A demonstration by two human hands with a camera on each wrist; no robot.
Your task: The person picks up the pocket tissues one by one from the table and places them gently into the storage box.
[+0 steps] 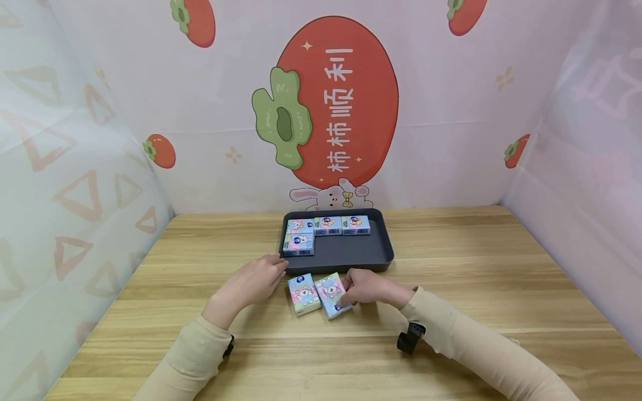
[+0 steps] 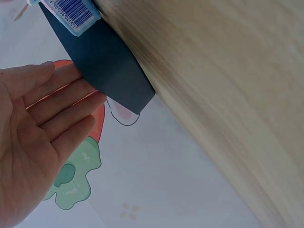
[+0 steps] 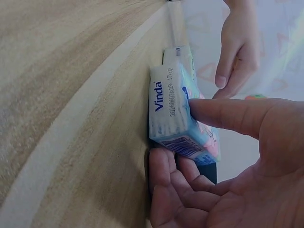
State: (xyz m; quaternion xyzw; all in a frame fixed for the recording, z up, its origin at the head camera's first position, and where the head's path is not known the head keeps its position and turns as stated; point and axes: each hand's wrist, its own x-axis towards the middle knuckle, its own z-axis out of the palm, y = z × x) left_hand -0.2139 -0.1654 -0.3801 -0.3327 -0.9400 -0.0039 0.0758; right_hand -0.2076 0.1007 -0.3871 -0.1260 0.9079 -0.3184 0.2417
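My right hand (image 1: pixel 368 285) holds a pocket tissue pack (image 1: pixel 331 294) that lies on the table; in the right wrist view the thumb presses its printed top and curled fingers lie against its side. Just left of it lies a second tissue pack (image 1: pixel 304 293), tilted the other way. My left hand (image 1: pixel 257 280) has its fingers extended at the near left corner of the dark grey tray (image 1: pixel 351 253). The left wrist view shows the left palm (image 2: pixel 28 137) with nothing in it and fingertips against the tray wall (image 2: pixel 114 71).
Inside the tray, two tissue packs stand along the left side, one pack (image 1: pixel 298 245) nearer, and two more (image 1: pixel 328 225) line the back edge. Bare tray floor shows at the right front. Behind the wooden table (image 1: pixel 451 250) hangs a printed cloth backdrop (image 1: pixel 426 150).
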